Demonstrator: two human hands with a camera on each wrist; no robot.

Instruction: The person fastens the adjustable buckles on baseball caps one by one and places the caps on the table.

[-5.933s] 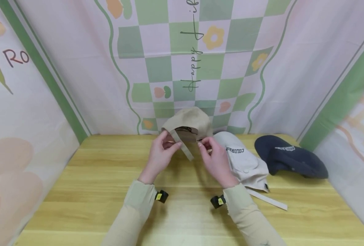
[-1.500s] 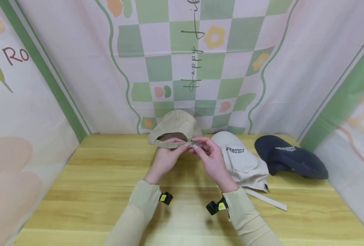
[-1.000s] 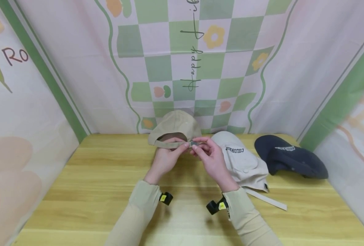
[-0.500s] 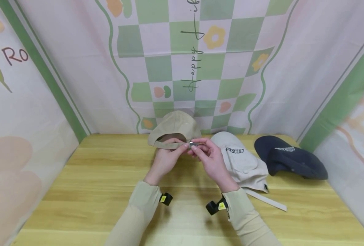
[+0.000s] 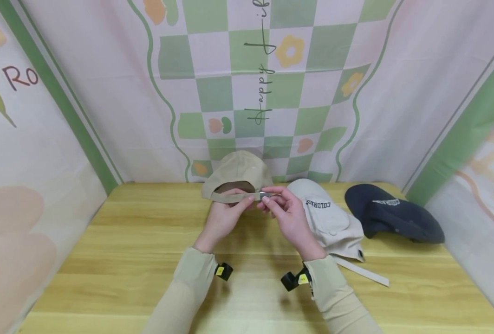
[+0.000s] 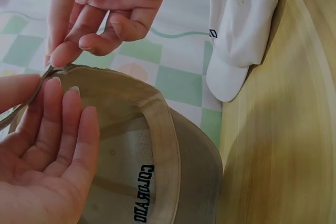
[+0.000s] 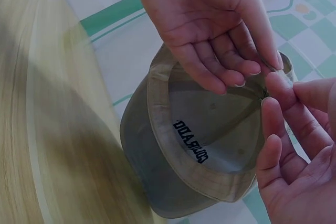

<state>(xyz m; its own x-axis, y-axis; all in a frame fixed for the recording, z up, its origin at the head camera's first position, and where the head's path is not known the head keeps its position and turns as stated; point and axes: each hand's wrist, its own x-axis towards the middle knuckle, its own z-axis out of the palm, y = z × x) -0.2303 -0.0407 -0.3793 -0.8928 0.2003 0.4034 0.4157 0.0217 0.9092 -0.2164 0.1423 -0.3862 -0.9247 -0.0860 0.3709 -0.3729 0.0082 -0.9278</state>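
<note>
A beige baseball cap [image 5: 244, 167] is held up with its back opening toward me, its inside and the word COLORADO [image 6: 144, 192] showing in the left wrist view. Across the opening runs its back strap [image 5: 218, 195], which my left hand [image 5: 223, 221] pinches between thumb and fingers. At the strap's right end my right hand [image 5: 290, 217] pinches a small metal buckle [image 5: 265, 195]. Both hands' fingertips nearly meet there. Fingers partly cover the buckle, so I cannot tell whether its clasp is fastened.
On the wooden table [image 5: 146, 260], a white cap [image 5: 328, 215] lies right of my hands, its loose strap [image 5: 364, 271] stretched toward the front. A navy cap [image 5: 393, 211] sits farther right. A patterned cloth [image 5: 255, 93] hangs behind the table.
Several seconds ago the strap dangled loose and the hands were apart; now it spans to the buckle, with the cap farther left. Lately only slight finger movement and tilting of the buckle show.
</note>
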